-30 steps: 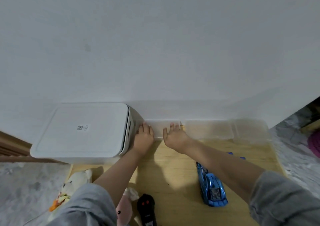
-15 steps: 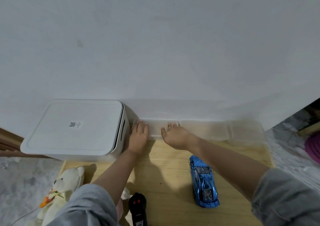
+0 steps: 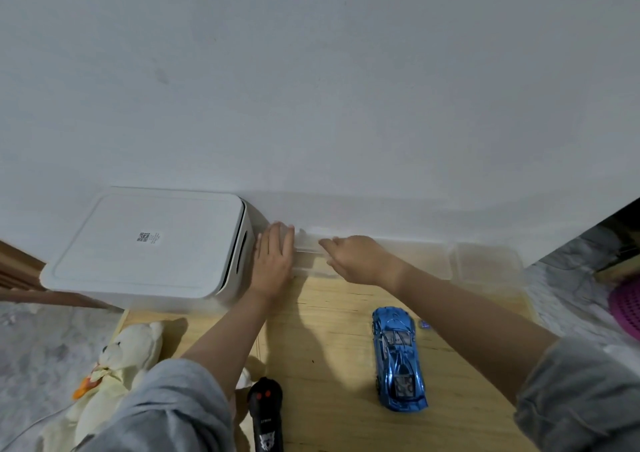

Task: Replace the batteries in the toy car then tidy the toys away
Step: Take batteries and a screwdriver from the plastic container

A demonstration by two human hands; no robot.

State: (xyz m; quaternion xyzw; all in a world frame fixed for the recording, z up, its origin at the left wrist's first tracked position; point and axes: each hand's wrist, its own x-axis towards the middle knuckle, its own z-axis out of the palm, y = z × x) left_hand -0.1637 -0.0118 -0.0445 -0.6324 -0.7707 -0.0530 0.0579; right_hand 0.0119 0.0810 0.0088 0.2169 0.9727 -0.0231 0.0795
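Observation:
A shiny blue toy car (image 3: pixel 398 358) lies on the wooden board (image 3: pixel 332 330), to the right of centre. The black remote control (image 3: pixel 265 413) with red buttons lies at the bottom edge. Along the wall runs a long clear plastic box (image 3: pixel 415 257). My left hand (image 3: pixel 273 261) rests flat, fingers straight, on the box's left end, beside the white bin. My right hand (image 3: pixel 360 259) has thumb and fingers curled round the clear lid's front edge. What the box holds is hidden.
A large white lidded storage bin (image 3: pixel 149 243) stands at the left against the wall. A cream plush bear (image 3: pixel 117 375) lies at the lower left. A second clear box (image 3: pixel 485 261) sits at the right, and a pink basket (image 3: pixel 627 309) beyond the board.
My right hand has turned from lying flat with spread fingers to curling round the clear lid's edge. My left hand has stretched flat on the box's left end.

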